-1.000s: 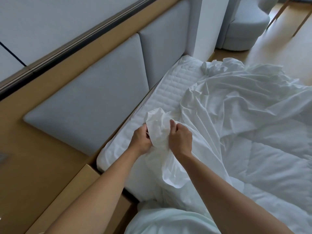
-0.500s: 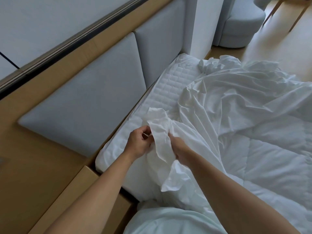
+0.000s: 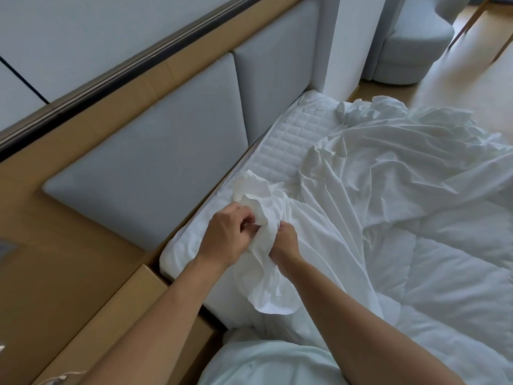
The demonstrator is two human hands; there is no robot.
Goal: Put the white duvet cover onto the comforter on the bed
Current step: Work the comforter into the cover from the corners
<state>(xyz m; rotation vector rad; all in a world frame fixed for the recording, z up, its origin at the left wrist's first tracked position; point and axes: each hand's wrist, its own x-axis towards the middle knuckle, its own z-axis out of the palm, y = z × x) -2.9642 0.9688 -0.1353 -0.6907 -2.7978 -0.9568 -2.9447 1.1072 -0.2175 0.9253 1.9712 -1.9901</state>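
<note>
Bunching the duvet cover (image 3: 388, 168) corner

My left hand (image 3: 227, 234) and right hand (image 3: 286, 243) pinch limp, light cloth, probably its corner.

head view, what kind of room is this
Probably a bedroom, maybe a hotel room: a bed with a padded headboard, a white duvet cover over a comforter, and an armchair beyond it.

1. Two grey padded panels (image 3: 155, 162) side by side on tan wood wall (image 3: 55, 245) — upper left.
2. Dark rail (image 3: 111, 79) runs diag. above them.
3. White pillar (image 3: 352, 45) top centre; grey upholstered chair (image 3: 410, 51) just beside it, on light wood floor (image 3: 458, 87).
4. Tan wood cabinet (image 3: 116, 323) btm left — white cable (image 3: 63, 377) at its near end.
</note>
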